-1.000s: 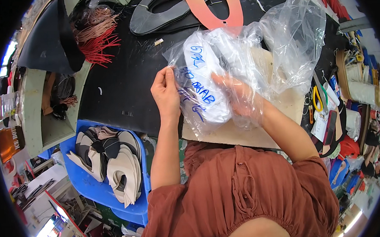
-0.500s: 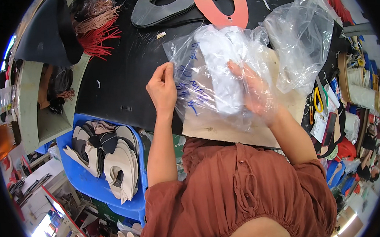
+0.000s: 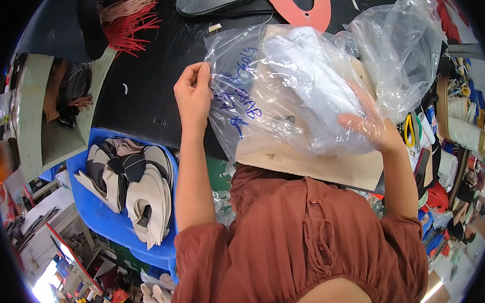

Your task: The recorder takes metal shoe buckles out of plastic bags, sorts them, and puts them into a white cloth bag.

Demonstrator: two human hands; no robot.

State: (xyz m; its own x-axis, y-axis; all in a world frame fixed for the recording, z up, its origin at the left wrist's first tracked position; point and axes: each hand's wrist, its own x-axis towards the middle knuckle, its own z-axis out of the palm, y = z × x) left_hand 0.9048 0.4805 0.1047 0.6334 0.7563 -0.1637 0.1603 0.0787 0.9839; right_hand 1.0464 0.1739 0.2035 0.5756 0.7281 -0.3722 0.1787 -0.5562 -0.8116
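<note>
Between my hands lies a clear plastic bag with blue handwriting on its left part. My left hand is closed in a pinch on the bag's left edge. Inside the bag is a folded white bundle, wrapped or soft; its exact kind I cannot make out. My right hand shows through the clear plastic, its thumb and fingers closed round the bundle's right side. A tan board lies beneath the bag at the table's near edge.
Another crumpled clear bag lies at the right. Beyond are a coral U-shaped piece and dark cut pieces on the black table. A blue bin of beige and dark pieces stands left. Yellow-handled scissors lie right.
My right hand has moved right, and the white bundle now slants toward it. My left hand has shifted slightly left and away from me, spreading the written part of the bag.
</note>
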